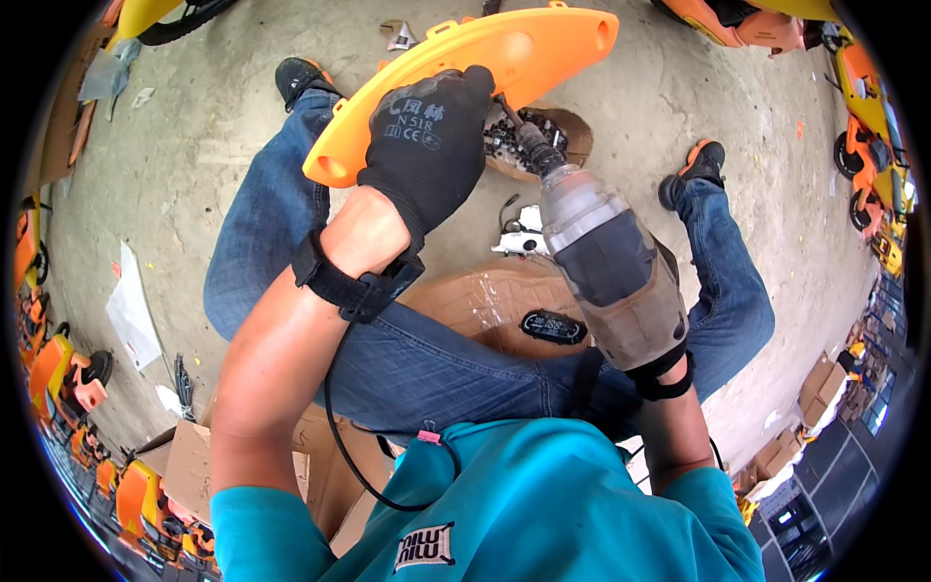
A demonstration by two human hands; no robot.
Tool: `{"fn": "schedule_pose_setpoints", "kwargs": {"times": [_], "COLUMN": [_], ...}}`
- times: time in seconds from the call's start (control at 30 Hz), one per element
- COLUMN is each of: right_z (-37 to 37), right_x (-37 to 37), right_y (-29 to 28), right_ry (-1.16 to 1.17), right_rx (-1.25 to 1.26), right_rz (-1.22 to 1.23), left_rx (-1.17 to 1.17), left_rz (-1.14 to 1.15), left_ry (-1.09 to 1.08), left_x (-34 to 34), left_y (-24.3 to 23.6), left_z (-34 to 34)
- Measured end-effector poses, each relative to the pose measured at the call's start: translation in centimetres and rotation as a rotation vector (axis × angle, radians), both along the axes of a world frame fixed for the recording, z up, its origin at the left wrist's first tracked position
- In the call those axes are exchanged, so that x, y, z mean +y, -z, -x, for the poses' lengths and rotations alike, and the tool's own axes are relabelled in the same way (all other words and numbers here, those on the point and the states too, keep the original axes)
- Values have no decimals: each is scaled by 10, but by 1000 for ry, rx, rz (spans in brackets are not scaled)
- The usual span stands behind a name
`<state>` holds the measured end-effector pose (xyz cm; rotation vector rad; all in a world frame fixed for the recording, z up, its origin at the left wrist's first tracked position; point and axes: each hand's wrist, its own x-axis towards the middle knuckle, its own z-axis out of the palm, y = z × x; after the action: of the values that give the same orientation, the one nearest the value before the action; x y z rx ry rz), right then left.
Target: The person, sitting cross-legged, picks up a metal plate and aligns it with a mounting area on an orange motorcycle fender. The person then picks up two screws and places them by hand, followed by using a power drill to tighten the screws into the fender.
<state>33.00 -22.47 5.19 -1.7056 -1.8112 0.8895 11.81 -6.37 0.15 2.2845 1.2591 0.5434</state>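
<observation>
My left hand (427,145) clasps the orange panel (567,48); on its near side, my mostly hidden right hand (659,365) grips a power driver (603,254).

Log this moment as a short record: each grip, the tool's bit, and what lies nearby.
Left grip: black-gloved, holding the orange panel
Right grip: mostly hidden behind the power driver it holds
Bit: directed toward the panel, beside the left fingers; contact unclear
Floor ahead: brown container of small dark parts; white part
Between legs: cardboard bearing a black oval part
</observation>
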Motion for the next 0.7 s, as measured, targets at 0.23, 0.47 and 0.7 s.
{"fn": "schedule_pose_setpoints", "kwargs": {"times": [0.23, 0.47, 0.7], "right_z": [-3, 5, -7], "right_x": [-13, -6, 8], "right_y": [8, -5, -3], "right_ry": [66, -128, -89], "right_rx": [100, -368, -76], "right_rz": [195, -74, 52], "left_rx": [-9, -2, 221], "left_rz": [8, -2, 73], "left_ry": [-7, 14, 124], "left_x": [0, 0, -7], "left_y": [-1, 4, 13], "left_z": [-4, -1, 2]}}
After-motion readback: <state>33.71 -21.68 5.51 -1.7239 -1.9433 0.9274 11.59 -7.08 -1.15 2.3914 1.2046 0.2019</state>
